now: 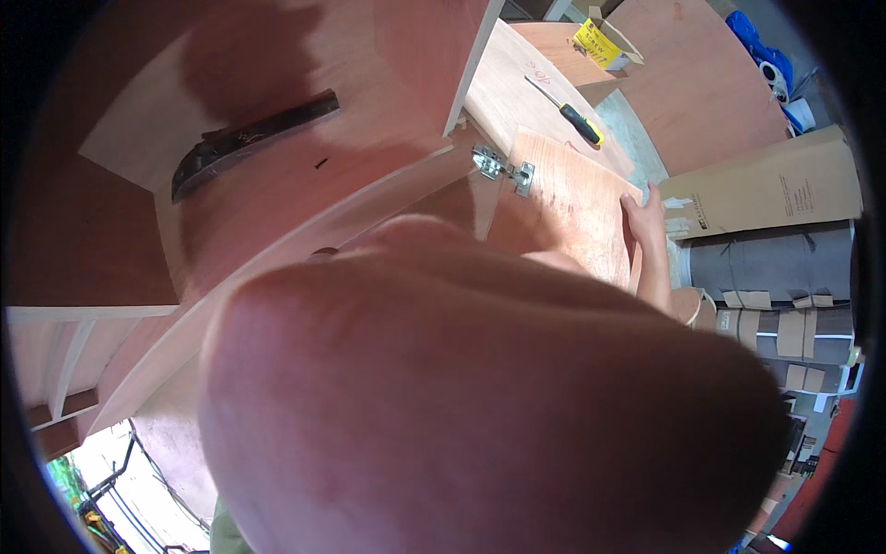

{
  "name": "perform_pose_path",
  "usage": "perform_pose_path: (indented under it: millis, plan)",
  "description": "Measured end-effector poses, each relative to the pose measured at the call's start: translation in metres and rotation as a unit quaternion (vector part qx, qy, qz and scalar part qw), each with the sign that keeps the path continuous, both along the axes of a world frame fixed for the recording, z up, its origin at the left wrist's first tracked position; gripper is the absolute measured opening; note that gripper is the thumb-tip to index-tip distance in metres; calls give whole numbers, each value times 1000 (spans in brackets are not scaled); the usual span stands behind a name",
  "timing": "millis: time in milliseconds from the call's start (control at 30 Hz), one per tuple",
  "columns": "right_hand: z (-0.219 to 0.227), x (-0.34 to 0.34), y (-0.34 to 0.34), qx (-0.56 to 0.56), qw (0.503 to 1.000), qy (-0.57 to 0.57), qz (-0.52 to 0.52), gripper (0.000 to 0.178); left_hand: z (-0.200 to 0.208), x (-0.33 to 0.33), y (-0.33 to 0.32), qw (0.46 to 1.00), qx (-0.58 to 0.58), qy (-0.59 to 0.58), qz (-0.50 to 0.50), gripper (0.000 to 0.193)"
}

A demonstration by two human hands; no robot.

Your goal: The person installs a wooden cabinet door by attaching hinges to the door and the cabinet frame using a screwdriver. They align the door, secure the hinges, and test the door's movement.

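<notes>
At the right, my right hand [643, 218] holds the edge of a light wooden cabinet door [577, 185], some fingers resting on its face. A metal cabinet hinge [503, 170] spans the door's left edge and the cabinet frame [369, 194]. A large blurred bare limb, seemingly my bent left arm [461, 397], fills the foreground and covers the door's lower part. The left hand itself does not show. Beyond the door's far edge lies a screwdriver [581, 124] with a black and yellow handle.
A yellow screw box [604, 44] stands open at the far side. A long dark strip [254, 138] and a small dark piece [321, 163] lie inside the cabinet. Cardboard cartons [766, 185] and strapped grey packs [784, 263] stand at the right. Something blue [760, 51] lies at the far right.
</notes>
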State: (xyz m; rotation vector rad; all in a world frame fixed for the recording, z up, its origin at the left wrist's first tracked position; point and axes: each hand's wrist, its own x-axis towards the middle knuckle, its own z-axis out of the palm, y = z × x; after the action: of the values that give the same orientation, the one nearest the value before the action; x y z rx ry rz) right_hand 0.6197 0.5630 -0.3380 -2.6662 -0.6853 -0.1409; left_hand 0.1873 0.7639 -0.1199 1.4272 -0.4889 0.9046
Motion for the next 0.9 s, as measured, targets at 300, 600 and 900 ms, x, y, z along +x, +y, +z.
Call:
perform_pose_path:
  millis: [300,600,900]
  plan:
    - [-31,-52,-58,407,741,534,18,48,19,-11,-6,998,-53,25,-30,38]
    - [-12,-70,-64,455,699,550,42,48,-184,-9,19,844,-85,499,176,51]
    - [82,-125,-86,500,768,374,143,60,-255,-4,-39,859,-137,473,141,25]
